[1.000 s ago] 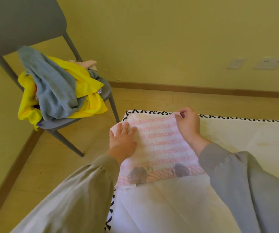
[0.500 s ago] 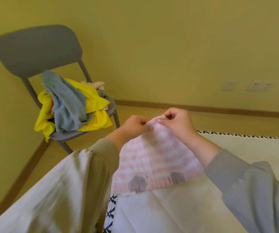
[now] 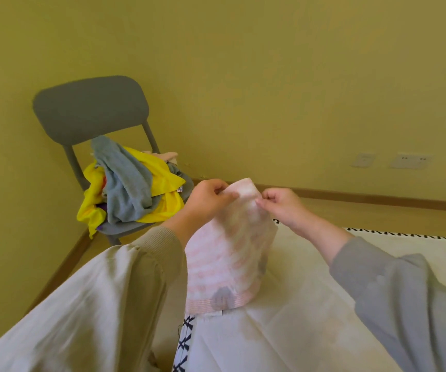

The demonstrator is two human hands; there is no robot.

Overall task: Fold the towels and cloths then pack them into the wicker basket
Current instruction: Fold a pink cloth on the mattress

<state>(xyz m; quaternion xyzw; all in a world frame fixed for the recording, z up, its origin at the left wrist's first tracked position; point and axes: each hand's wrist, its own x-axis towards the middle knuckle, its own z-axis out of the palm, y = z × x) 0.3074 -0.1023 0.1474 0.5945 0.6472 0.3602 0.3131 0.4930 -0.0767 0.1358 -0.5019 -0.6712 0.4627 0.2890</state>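
Currently the pink striped towel (image 3: 229,253) is pinched at its far corners by left hand (image 3: 205,200) and right hand (image 3: 283,208), mid-fold; next, that edge is to be brought to the near edge.

I log: white-covered surface (image 3: 297,334), pink striped towel (image 3: 227,264) resting its hem there; grey chair (image 3: 90,108) on wooden floor (image 3: 356,210), seat heaped with yellow cloth (image 3: 166,181) and grey cloth (image 3: 128,183).

The pink striped towel (image 3: 229,253) is motion-blurred. The left sleeve (image 3: 103,304) hides the lower legs of the chair (image 3: 90,108) and runs off the bottom edge. The white mat (image 3: 310,331) is cut off right and below. Cloths under the grey towel (image 3: 128,183) lie buried.
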